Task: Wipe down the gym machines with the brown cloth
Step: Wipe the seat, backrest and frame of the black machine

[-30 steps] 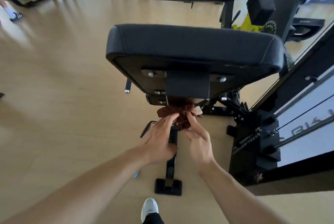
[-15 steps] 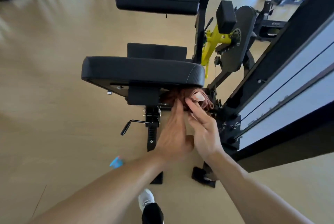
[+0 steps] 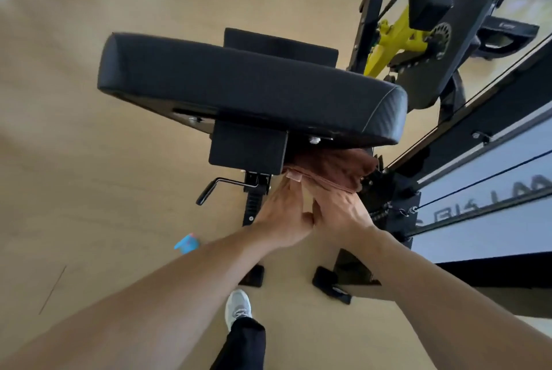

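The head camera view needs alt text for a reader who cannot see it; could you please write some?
Two bare hands, left hand and right hand, press a brown cloth up under a black padded gym seat. A cable machine stands at right, above a tan floor.

The cloth (image 3: 334, 169) sits under the padded seat (image 3: 251, 86), right of its bracket (image 3: 248, 148). Both hands, left hand (image 3: 283, 217) and right hand (image 3: 340, 214), lie just below it, side by side.

The scene is brightly, evenly lit; the floor (image 3: 89, 160) at left is smeared, perhaps by motion; edges are bowed.
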Demonstrator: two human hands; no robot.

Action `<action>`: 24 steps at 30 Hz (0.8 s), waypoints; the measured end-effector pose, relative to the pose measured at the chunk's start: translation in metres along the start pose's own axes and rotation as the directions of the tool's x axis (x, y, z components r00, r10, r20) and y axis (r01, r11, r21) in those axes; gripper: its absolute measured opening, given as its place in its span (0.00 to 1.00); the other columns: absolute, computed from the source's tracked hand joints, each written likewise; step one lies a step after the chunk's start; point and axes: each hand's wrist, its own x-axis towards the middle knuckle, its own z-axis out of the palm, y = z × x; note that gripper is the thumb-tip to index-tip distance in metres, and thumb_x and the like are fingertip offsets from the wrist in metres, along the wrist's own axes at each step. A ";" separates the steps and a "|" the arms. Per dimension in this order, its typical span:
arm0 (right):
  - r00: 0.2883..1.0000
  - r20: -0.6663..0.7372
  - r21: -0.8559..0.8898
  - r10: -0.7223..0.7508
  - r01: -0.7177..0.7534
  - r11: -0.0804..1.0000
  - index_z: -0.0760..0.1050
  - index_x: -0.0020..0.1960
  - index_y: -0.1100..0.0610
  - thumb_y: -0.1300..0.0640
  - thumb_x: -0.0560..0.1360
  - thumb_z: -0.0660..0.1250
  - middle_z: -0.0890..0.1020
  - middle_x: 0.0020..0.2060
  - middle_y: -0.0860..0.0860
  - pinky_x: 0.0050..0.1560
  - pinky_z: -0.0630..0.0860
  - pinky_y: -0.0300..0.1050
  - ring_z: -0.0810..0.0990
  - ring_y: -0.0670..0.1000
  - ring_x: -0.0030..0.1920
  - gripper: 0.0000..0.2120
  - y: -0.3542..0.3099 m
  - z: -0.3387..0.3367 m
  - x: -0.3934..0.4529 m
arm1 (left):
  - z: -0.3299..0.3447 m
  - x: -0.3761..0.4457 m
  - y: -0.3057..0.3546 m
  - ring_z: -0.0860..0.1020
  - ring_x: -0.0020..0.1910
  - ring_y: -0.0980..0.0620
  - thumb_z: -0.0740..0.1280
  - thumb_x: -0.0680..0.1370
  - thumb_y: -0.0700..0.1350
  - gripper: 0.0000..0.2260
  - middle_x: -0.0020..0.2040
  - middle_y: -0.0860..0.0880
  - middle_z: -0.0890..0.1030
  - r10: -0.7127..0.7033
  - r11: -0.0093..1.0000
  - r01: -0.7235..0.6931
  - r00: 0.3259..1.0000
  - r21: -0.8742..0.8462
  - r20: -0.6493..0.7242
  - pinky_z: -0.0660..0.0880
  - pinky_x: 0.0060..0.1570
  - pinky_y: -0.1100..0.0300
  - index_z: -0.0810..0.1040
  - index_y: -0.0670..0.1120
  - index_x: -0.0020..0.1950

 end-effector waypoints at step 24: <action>0.945 0.315 -0.249 0.094 -0.013 0.968 0.46 0.84 0.52 0.63 0.79 0.61 0.51 0.83 0.48 0.80 0.46 0.47 0.48 0.51 0.82 0.38 0.004 0.024 0.037 | 0.012 -0.019 -0.039 0.77 0.31 0.50 0.62 0.78 0.40 0.40 0.40 0.57 0.73 -0.287 0.943 0.307 0.946 -0.132 0.150 0.80 0.37 0.46 0.39 0.58 0.81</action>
